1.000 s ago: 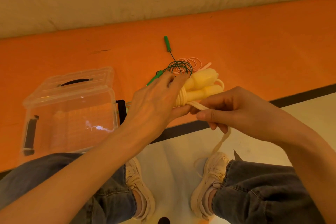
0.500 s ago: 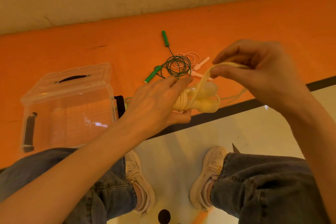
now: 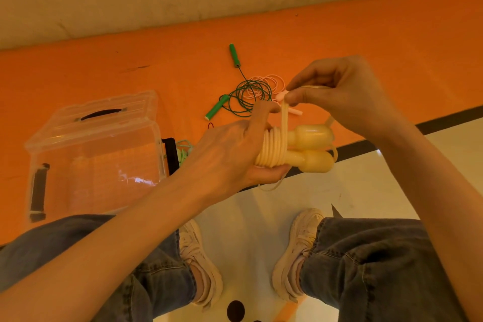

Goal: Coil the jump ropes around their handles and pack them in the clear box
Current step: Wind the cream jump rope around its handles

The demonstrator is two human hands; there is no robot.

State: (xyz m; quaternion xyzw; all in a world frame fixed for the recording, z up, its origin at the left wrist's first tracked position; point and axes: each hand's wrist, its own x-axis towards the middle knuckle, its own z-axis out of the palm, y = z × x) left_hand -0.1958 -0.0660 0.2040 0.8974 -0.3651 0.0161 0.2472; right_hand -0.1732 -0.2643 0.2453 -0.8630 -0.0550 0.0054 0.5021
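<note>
The two yellow handles (image 3: 311, 148) of a jump rope are held side by side in the left hand (image 3: 235, 154), at about the centre of the view, their rounded ends pointing toward 3 o'clock. The left fingers and thumb are curled round the handles and clamp them. Several turns of yellow rope (image 3: 273, 148) are seen wound closely round the handles just beside the left fingers. From the coil one strand rises toward 12 o'clock and is pinched between thumb and fingers of the right hand (image 3: 339, 94), which is held above the handles and slightly toward 1 o'clock. A slack loop of the same rope hangs below the left hand, and further slack shows behind the handle ends.

The clear box (image 3: 96, 165) is noted at 9 o'clock on the orange mat (image 3: 366, 42), open, with its lid (image 3: 104, 115) standing up at the far side and black latches at its ends. Whether it holds anything cannot be told through the reflections. Just beside its right latch, a small pale green tangle (image 3: 184, 150) is partly hidden by the left forearm.

At 12 o'clock on the mat, a green jump rope (image 3: 248, 94) lies uncoiled, one handle toward 12 o'clock, the other toward 9 o'clock. A pink jump rope (image 3: 271, 83) lies touching it, partly covered by the right hand.

Jeans-clad knees and pale shoes (image 3: 298, 251) are seen at 6 o'clock on a pale floor (image 3: 261, 217).
</note>
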